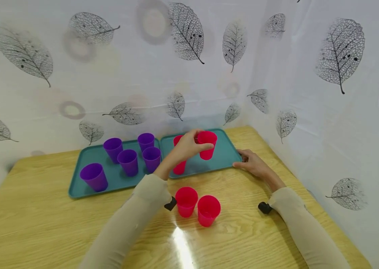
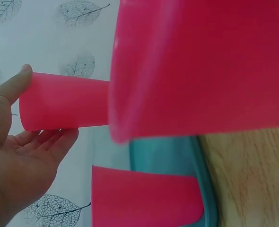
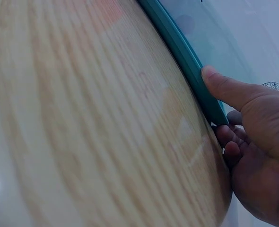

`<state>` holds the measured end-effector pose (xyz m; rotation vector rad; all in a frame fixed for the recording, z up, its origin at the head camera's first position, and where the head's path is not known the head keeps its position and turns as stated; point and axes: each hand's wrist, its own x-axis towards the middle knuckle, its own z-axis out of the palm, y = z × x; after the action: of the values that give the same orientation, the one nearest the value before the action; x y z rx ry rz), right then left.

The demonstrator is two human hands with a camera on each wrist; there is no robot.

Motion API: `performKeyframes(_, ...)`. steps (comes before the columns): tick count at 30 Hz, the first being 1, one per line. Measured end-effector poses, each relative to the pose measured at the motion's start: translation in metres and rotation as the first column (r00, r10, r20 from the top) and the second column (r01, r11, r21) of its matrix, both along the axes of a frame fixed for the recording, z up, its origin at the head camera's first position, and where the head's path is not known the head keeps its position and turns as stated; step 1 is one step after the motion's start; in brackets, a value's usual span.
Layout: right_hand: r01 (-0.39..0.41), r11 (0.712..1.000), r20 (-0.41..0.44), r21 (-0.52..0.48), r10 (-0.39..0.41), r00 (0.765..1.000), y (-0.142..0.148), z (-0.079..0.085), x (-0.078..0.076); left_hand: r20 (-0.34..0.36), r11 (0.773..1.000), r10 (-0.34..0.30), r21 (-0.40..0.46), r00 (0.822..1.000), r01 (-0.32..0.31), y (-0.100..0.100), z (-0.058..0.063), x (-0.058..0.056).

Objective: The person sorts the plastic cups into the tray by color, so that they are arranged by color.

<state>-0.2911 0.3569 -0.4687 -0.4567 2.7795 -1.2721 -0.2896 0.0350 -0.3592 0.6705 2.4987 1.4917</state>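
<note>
My left hand (image 1: 189, 145) grips a red plastic cup (image 1: 207, 145) by its sides, with the thumb on one side and the fingers on the other. The held cup (image 2: 64, 101) is upright over the right teal tray (image 1: 224, 155). Partly behind my left hand and wrist, red cups (image 1: 179, 168) stand on this tray's left part. At the tray's front right corner, my right hand (image 1: 252, 163) pinches the rim (image 3: 189, 61), thumb on top and fingers curled beneath. Two more red cups (image 1: 186, 201) (image 1: 208, 211) stand side by side on the wooden table, in front of the tray.
A second teal tray (image 1: 75, 183) adjoins on the left, bearing several purple cups (image 1: 128, 163) spaced apart. The wooden table (image 1: 41, 224) extends in front of both trays. Leaf-patterned white curtains (image 1: 125, 74) hang behind the table and along its right side.
</note>
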Motion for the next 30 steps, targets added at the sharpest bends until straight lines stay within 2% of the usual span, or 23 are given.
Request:
performKeyframes(6,0.001,1.0,-0.005,-0.008,-0.001,1.0,0.0,-0.003,-0.001,0.025,0.996,-0.006,-0.088,1.0,0.008,0.007,-0.004,-0.003)
performKeyframes(17,0.011,1.0,-0.011,0.022,-0.011,1.0,0.0,-0.001,-0.001,0.041,0.991,0.009,-0.134,0.999,-0.003,0.013,-0.022,-0.002)
performKeyframes(25,0.011,0.999,-0.011,0.031,-0.011,1.0,0.001,-0.001,0.0,0.017,0.988,0.021,-0.151,1.0,-0.018,0.017,-0.023,0.0)
performKeyframes(30,0.005,1.0,-0.014,0.03,-0.005,1.0,0.0,0.0,0.001,0.02,0.986,-0.004,-0.166,1.0,0.007,0.02,-0.024,0.0)
